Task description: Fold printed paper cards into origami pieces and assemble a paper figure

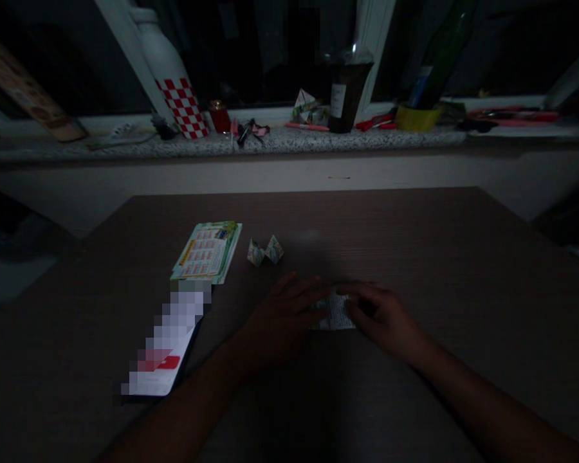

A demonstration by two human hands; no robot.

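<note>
A small printed sheet of paper (338, 312) lies on the table between my hands, part of it covered by fingers. My left hand (282, 318) rests flat at the paper's left side, fingers stretched out and slightly apart. At the right edge, my right hand (383, 318) has its fingers curled, with thumb and forefinger on the paper. Dim light hides the exact folds. Just beyond my left hand stands a small folded paper figure (265, 251) with two pointed parts.
A stack of printed sheets (205, 253) lies left on the table (415, 238), with a lit phone (161, 363) nearer me. Behind, the stone windowsill (280, 145) holds a red-checked white bottle (181, 96), a dark cup (345, 96), a yellow container (417, 119) and a green bottle (446, 51).
</note>
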